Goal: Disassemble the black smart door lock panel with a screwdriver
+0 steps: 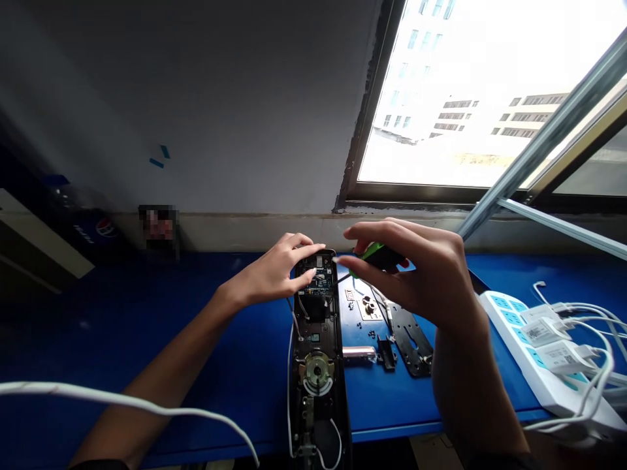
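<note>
My left hand [274, 271] grips the top end of a dark electronic door lock panel [318, 365], with its thumb lying across an exposed green circuit board [317, 277]. My right hand [411, 274] holds a green-handled screwdriver [377, 256] in its fingers. The thin shaft points left towards the circuit board, and the tip looks close to it. A round metal lock mechanism [317, 372] sits lower on the panel, and a thin white wire [290, 391] runs along the panel's left side.
The blue workbench [235, 365] holds a black metal mounting plate [411, 343], a silver cylinder [357, 354] and scattered small screws [372, 334]. A white power strip [533, 346] with plugged-in chargers lies at right. A white cable [122, 398] crosses the lower left. A window [465, 98] is behind.
</note>
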Available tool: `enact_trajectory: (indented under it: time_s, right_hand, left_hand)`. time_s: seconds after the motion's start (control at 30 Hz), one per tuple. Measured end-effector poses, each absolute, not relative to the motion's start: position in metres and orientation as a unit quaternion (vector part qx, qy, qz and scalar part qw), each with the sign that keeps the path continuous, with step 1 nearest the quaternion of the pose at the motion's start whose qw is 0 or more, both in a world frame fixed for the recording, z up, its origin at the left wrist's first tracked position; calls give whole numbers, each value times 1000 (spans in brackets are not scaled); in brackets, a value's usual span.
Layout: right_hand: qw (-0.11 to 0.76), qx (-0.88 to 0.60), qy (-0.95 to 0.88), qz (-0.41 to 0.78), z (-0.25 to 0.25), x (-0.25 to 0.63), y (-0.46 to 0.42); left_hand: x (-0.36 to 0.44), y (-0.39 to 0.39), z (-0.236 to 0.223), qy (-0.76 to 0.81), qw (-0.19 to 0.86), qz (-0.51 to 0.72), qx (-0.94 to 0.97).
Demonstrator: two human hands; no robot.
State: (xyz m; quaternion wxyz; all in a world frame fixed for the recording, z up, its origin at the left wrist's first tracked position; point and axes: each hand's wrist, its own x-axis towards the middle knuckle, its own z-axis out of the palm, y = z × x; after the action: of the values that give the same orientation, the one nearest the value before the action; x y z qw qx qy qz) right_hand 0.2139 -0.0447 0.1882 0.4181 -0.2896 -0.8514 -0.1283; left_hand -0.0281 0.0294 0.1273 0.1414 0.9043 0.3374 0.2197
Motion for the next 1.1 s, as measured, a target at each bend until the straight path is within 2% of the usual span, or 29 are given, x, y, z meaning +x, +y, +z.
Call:
enact_trajectory:
  time_s: [0.27, 0.5, 0.7, 0.87, 1.1]
  right_hand:
    - [418, -307, -847, -113, 188, 211, -46]
    - [413, -290, -861, -67, 188, 210, -48]
    - [420, -307, -847, -106, 187, 215, -43]
    - [406, -296, -862, -65, 191, 217, -45]
    - [384, -379, -836, -96, 189, 216, -49]
  left_hand:
    - [-27, 24, 130, 282, 117, 239, 922]
    - [-26, 14, 136, 282, 116, 221, 926]
    - [-25, 13, 136, 285, 128, 215, 925]
    - [-24, 16, 134, 283, 121, 212, 928]
    - [-25, 17, 133, 285, 148, 219, 921]
